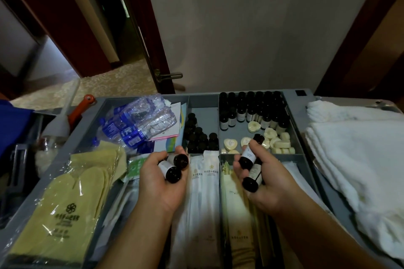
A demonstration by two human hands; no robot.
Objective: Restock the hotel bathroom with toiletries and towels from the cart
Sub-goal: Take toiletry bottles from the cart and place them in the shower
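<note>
While both hands are held over the cart tray (203, 116), two small dark bottles (173, 173) are gripped in the left hand (162, 178), fingers curled round them, above the white sachets (204, 192). Two more labelled bottles (248, 155) are clutched in the right hand (262, 185), just in front of the heart-shaped soaps (277, 141). Folded white towels (360, 148) are stacked to the right of the tray.

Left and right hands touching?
Apart. Head view shows white sachets in the gap between the left hand and the right hand, each gripping dark bottles.
</note>
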